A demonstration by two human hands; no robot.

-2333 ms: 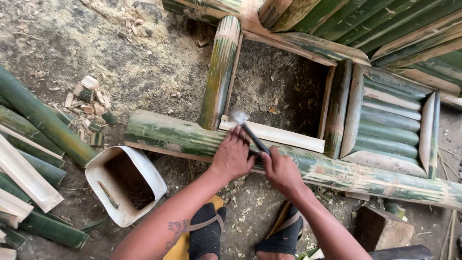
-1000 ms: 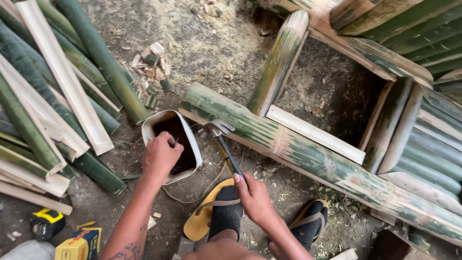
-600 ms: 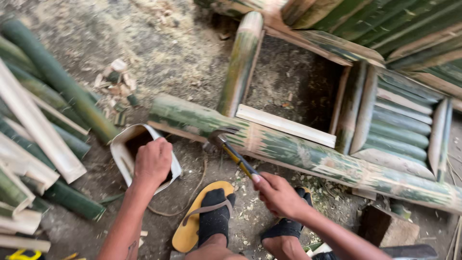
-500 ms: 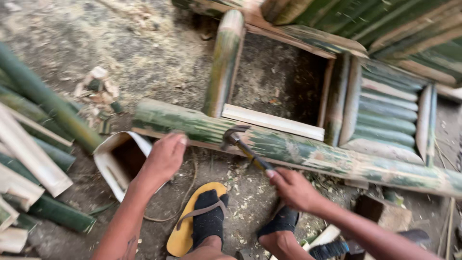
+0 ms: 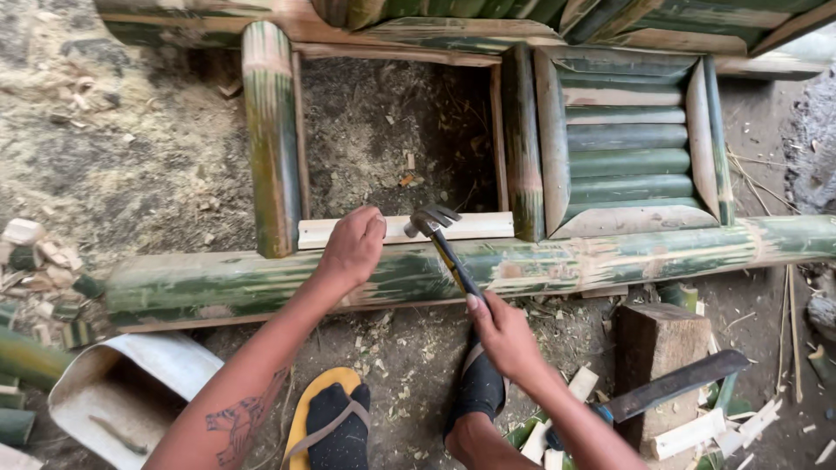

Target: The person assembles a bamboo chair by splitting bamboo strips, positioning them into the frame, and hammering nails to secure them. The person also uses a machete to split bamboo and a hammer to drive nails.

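Observation:
My right hand (image 5: 503, 333) grips the yellow-and-black handle of a claw hammer (image 5: 442, 243), its steel head raised just above a pale split bamboo strip (image 5: 475, 226). My left hand (image 5: 353, 246) rests with closed fingers on the left part of that strip, as if pinching something small that I cannot make out. The strip lies along a long green bamboo pole (image 5: 540, 261) that forms the near rail of a bamboo frame. A finished panel of green bamboo slats (image 5: 629, 144) fills the frame's right bay; the left bay shows bare soil.
A short upright bamboo post (image 5: 272, 130) stands left of my left hand. A cut white plastic container (image 5: 126, 383) lies at lower left beside bamboo offcuts (image 5: 39, 261). A wooden block (image 5: 657, 335) with a dark blade (image 5: 675, 383) sits at lower right. My feet in sandals (image 5: 335, 422) are below.
My left hand left the white container and came up onto the pale strip. My right hand brought the hammer head over the strip. The view swung right, toward the frame.

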